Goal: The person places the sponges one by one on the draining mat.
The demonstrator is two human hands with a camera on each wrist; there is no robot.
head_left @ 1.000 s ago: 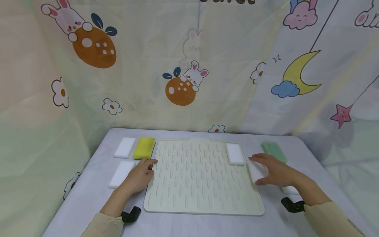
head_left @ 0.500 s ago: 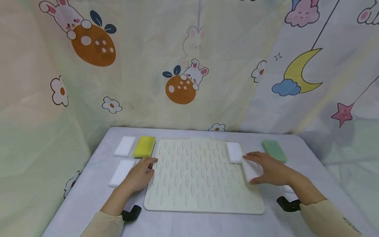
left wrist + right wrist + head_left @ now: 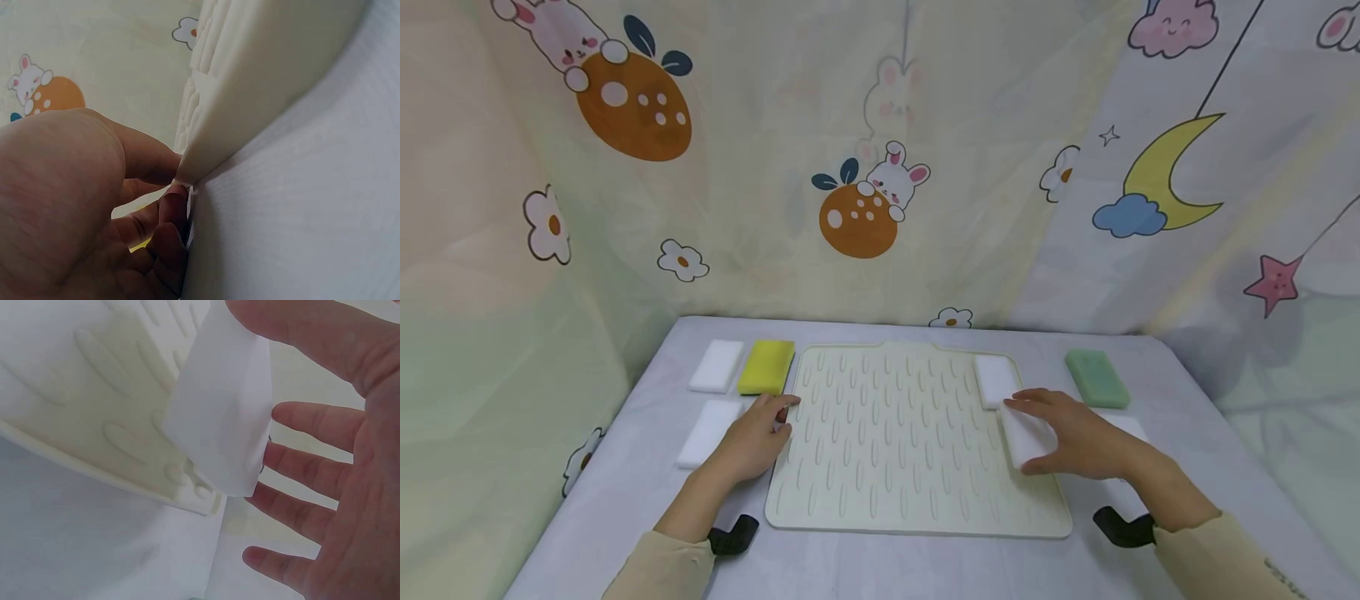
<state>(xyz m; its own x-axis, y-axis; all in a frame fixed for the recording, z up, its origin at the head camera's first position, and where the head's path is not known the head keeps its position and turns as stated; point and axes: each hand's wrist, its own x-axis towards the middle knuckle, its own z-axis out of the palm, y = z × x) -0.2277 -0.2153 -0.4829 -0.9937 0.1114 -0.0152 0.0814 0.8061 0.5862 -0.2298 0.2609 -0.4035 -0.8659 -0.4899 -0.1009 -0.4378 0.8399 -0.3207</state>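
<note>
A flat cream drying mat (image 3: 887,467) with raised oval ridges lies in the middle of the table. My left hand (image 3: 751,440) holds its left edge with thumb and bent fingers; the left wrist view shows these fingertips (image 3: 173,197) against the mat's side. Over the mat's right part, my right hand (image 3: 1075,437) grips a white sponge (image 3: 1026,435) between thumb and fingers. In the right wrist view this sponge (image 3: 222,406) is tilted, with the ridged mat (image 3: 119,425) behind it. Just beyond it, another white sponge (image 3: 996,379) lies on the mat's far right corner.
Left of the mat lie a yellow sponge (image 3: 766,367) and two white sponges, one behind (image 3: 717,367) and one nearer (image 3: 707,433). On the right are a green sponge (image 3: 1097,379) and a white piece (image 3: 1127,427) partly behind my hand. A printed cloth wall (image 3: 760,167) rises behind the table.
My right hand has carried the white sponge leftward from beside the mat's right edge to over its right part. The left hand has stayed at the mat's left edge.
</note>
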